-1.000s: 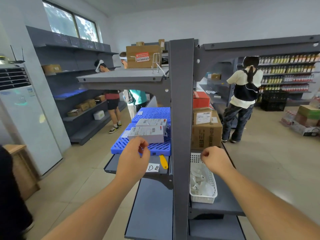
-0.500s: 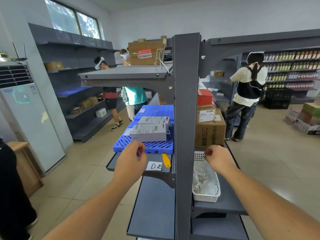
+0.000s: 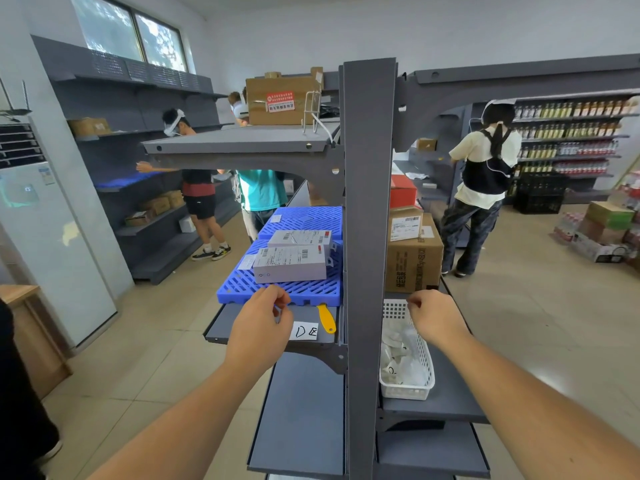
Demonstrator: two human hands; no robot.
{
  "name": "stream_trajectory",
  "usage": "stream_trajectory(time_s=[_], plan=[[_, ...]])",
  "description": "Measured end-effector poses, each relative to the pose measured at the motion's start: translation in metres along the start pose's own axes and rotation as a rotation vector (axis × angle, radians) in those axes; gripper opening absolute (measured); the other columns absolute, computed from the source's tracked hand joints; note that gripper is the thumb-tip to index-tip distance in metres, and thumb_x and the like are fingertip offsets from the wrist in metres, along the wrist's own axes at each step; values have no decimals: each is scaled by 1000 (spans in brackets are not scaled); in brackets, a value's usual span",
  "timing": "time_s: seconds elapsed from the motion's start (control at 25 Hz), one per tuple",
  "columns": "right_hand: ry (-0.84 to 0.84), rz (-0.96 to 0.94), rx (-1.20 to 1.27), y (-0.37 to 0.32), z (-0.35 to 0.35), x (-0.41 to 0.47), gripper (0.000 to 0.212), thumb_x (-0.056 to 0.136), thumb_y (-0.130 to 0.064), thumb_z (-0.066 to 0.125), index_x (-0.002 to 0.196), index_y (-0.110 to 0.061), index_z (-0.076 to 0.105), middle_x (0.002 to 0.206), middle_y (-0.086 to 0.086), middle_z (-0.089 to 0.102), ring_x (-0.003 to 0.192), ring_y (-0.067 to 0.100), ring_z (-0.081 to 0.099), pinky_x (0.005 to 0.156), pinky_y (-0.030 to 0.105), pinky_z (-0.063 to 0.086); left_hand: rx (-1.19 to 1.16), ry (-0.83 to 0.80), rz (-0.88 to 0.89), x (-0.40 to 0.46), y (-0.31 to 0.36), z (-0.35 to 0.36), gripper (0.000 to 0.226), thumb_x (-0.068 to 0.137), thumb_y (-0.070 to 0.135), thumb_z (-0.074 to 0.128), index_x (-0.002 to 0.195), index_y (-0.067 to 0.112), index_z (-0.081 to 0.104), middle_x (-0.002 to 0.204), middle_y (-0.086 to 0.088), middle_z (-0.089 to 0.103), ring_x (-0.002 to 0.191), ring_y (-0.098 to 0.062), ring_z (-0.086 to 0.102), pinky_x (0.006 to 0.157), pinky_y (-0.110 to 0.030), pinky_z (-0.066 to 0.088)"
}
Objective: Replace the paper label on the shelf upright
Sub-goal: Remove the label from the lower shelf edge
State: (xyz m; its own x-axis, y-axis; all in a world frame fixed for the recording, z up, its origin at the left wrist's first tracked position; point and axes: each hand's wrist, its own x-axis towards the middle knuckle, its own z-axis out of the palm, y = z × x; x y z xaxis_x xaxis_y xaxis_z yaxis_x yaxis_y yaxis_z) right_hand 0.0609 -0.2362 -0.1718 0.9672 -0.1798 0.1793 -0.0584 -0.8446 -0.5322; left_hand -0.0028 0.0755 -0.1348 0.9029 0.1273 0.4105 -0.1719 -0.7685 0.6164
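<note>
Hidden: the fingertips of the left hand (image 3: 259, 329) curl away from the camera, so what they pinch is hard to make out; only a thin pale sliver shows between thumb and forefinger.
Cut off: both forearms run out of the bottom of the frame, and the shelf upright (image 3: 367, 237) continues past the lower edge.
Paper label: a white slip (image 3: 304, 331) hand-marked "DE" sits on the front lip of the grey shelf (image 3: 221, 327), left of the upright and not on it.
Left hand: raised in front of that shelf lip, just left of the slip, knuckles toward the camera, thumb and forefinger pressed together on a small item that cannot be identified.
Right hand: the right hand (image 3: 434, 322) hangs on the far side of the upright above the white basket (image 3: 408, 391), curled into a loose fist; whether its fingers grip anything cannot be told.
Upright: a dark grey post stands vertical between the two hands, its facing side bare.
Nearby: a yellow handle (image 3: 326, 318) lies just right of the slip, its far end under a blue pallet (image 3: 311, 292) that carries two white boxes (image 3: 290, 263).
Basket contents: crumpled white pieces, too jumbled to read.
Background: three people stand at other shelving, well apart from the hands.
</note>
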Motion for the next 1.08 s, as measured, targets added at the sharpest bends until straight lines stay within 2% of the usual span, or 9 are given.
stream_trajectory(time_s=[0.12, 0.24, 0.32, 0.4, 0.48, 0.6, 0.72, 0.96, 1.08], plan=[[7, 3, 0, -1, 1, -3, 30, 103, -20, 53, 123, -16, 75, 119, 8, 77, 105, 29, 70, 76, 29, 49, 17, -5, 4, 1, -7, 2, 13, 95, 15, 63, 100, 27, 62, 95, 12, 63, 86, -9, 61, 73, -27, 55], [-3, 9, 26, 0, 0, -7, 28, 102, -22, 53, 116, -18, 76, 111, 6, 77, 87, 23, 64, 71, 30, 48, 73, -35, 20, 2, -17, 7, 15, 95, 15, 62, 106, 25, 66, 102, 10, 66, 90, -10, 60, 73, -24, 51], [-1, 19, 63, -2, -2, -12, 25, 101, -24, 53, 110, -20, 76, 104, 3, 77, 81, 19, 60, 67, 30, 46, 142, -59, 58, 1, -23, 12, 21, 96, 20, 63, 115, 25, 69, 112, 10, 67, 102, -12, 59, 80, -25, 50], [2, 21, 97, -5, -5, -18, 22, 100, -27, 54, 104, -22, 75, 96, -1, 75, 79, 16, 61, 63, 28, 45, 205, -97, 117, 0, -27, 19, 26, 97, 26, 64, 123, 26, 69, 121, 12, 66, 116, -14, 57, 94, -29, 49], [4, 24, 124, -10, -8, -26, 19, 100, -29, 56, 96, -25, 74, 89, -6, 73, 76, 10, 62, 59, 25, 43, 289, -140, 187, 0, -31, 26, 29, 97, 31, 65, 125, 28, 70, 126, 12, 67, 122, -15, 56, 101, -30, 47], [9, 28, 158, -15, -13, -35, 21, 100, -29, 56, 91, -25, 75, 80, -11, 71, 71, 3, 62, 56, 21, 41, 406, -176, 250, 0, -40, 39, 32, 94, 34, 68, 125, 31, 72, 127, 12, 70, 118, -17, 60, 98, -32, 50], [6, 25, 192, -18, -18, -45, 23, 101, -31, 57, 87, -26, 74, 76, -10, 72, 64, 4, 65, 53, 18, 41, 479, -190, 277, -2, -45, 49, 33, 94, 38, 67, 125, 32, 72, 127, 12, 70, 116, -17, 61, 95, -33, 51], [0, 34, 217, -17, -22, -61, 24, 102, -36, 55, 92, -26, 75, 82, -8, 74, 66, 6, 63, 57, 23, 45, 556, -218, 258, -1, -51, 60, 33, 99, 40, 59, 131, 36, 67, 128, 12, 69, 117, -16, 59, 94, -31, 51], [-1, 28, 230, -17, -24, -68, 27, 102, -35, 55, 89, -21, 75, 83, -3, 76, 66, 9, 63, 63, 29, 52, 552, -210, 236, -2, -57, 62, 30, 100, 35, 57, 128, 36, 67, 124, 13, 71, 115, -17, 59, 92, -32, 49]])
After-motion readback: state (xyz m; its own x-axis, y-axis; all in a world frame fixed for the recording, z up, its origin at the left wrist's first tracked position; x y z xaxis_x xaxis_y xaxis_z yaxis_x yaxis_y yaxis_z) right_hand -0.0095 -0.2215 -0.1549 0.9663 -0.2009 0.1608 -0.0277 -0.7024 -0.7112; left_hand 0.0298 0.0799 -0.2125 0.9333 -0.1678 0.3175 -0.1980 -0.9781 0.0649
